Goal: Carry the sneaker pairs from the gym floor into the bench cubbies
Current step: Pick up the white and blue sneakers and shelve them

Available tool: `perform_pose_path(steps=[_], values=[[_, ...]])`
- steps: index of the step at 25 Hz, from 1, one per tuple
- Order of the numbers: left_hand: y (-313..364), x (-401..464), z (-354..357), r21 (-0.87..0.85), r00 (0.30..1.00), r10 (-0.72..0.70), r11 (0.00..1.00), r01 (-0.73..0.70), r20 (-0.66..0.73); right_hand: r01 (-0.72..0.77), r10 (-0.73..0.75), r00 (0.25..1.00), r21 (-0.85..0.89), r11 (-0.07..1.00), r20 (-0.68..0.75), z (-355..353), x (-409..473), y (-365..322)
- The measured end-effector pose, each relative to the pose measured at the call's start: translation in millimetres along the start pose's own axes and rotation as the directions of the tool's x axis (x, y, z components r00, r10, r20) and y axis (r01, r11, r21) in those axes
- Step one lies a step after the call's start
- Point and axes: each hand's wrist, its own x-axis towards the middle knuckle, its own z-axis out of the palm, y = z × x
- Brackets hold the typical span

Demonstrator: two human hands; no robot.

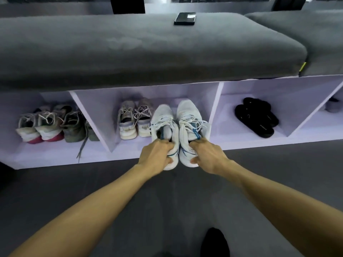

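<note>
Both hands out front, each grip closed on a heel: left hand (pixel 155 154) clamped on the left white mesh sneaker with blue trim (pixel 164 127), right hand (pixel 207 154) on its right-side twin (pixel 189 123). Toes already inside the middle pale lilac cubby (pixel 213 101), heels overhanging the dark floor (pixel 167 201), just beside a grey laced pair (pixel 135 117). Black slides (pixel 256 117) one cubby to the right.

sneakers (pixel 164 125) 8; black slides (pixel 256 117) 2; phone (pixel 185 18) 1; hands (pixel 156 154) 2
</note>
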Motion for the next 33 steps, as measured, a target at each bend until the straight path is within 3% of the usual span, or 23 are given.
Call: perform_pose_path(steps=[6,12,19,24,33], values=[[-39.2,79.3,57.3,0.036,0.997,-0.039,0.999,0.037,0.073,-0.078,0.079,0.992,-0.018,0.997,0.100,43.3,82.9,42.0],[-78.3,152.2,98.7,0.096,0.996,-0.065,0.994,0.060,0.053,-0.109,0.110,0.985,-0.016,0.994,0.135,74.9,163.0,66.8],[-109.1,213.7,116.9,0.163,0.991,-0.109,0.982,0.096,0.075,-0.151,0.157,0.987,-0.153,0.977,0.025,100.3,239.9,84.1],[-110.6,251.1,121.9,0.114,0.989,-0.141,0.983,0.144,-0.038,-0.216,0.165,0.965,-0.264,0.940,-0.203,108.1,285.6,94.9],[-116.2,236.6,99.6,0.074,0.986,-0.168,0.983,0.169,-0.018,-0.066,0.051,0.980,-0.073,0.995,-0.191,89.2,262.4,91.0]])
